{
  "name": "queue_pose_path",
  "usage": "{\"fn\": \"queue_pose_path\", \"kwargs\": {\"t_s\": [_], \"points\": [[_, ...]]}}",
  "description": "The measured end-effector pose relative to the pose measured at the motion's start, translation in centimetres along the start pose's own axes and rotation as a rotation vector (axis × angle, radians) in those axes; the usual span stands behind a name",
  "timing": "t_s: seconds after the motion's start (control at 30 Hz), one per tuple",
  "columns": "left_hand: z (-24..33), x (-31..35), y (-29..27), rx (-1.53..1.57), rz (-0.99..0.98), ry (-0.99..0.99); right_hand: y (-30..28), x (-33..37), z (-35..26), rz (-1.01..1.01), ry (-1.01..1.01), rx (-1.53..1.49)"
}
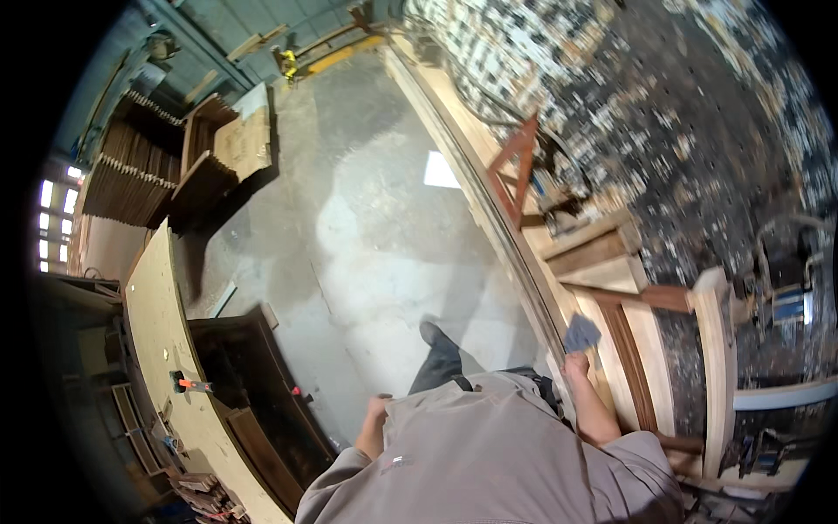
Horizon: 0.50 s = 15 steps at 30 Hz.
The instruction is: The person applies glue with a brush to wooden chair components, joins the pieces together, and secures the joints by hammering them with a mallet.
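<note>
At the bench's near edge, my right hand (576, 365) is closed on a small grey-blue piece of sandpaper (580, 334), its broad end sticking out past the fingers. That hand is beside a pale and brown wooden frame (635, 349), which lies on the bench to its right. My left hand (376, 409) hangs low at my left side, close to my grey shirt. Its fingers look curled in, and whether anything is in them is hidden.
A reddish triangular square (506, 179) and wood blocks (602, 249) lie on the paint-spattered bench (672, 162). Brown panels (131, 188) are stacked at the far left. A plywood-topped table (161, 323) stands left, with an orange-and-black tool (190, 384). Concrete floor (349, 262) lies between.
</note>
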<state>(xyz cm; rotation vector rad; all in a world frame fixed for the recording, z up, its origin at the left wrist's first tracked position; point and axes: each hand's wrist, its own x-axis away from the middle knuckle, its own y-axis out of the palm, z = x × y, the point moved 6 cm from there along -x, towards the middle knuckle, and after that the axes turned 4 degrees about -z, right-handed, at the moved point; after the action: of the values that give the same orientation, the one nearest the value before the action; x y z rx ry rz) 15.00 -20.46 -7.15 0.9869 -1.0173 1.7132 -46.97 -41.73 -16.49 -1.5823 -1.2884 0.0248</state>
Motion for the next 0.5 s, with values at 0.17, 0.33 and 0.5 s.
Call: {"fn": "queue_pose_path", "kwargs": {"t_s": [0.17, 0.33, 0.5], "points": [[10.7, -5.8, -5.5, 0.033, 0.123, 0.153, 5.7, 2.4, -20.6, -0.287, -0.047, -0.089], [23.7, -10.9, -7.0, 0.161, 0.043, 0.319, 13.3, -1.7, -27.5, -0.154, -0.565, 0.201], [29.8, -16.1, -13.4, -0.190, 0.228, 0.341, 19.4, -2.2, -34.0, -0.538, -0.257, 0.308]]}}
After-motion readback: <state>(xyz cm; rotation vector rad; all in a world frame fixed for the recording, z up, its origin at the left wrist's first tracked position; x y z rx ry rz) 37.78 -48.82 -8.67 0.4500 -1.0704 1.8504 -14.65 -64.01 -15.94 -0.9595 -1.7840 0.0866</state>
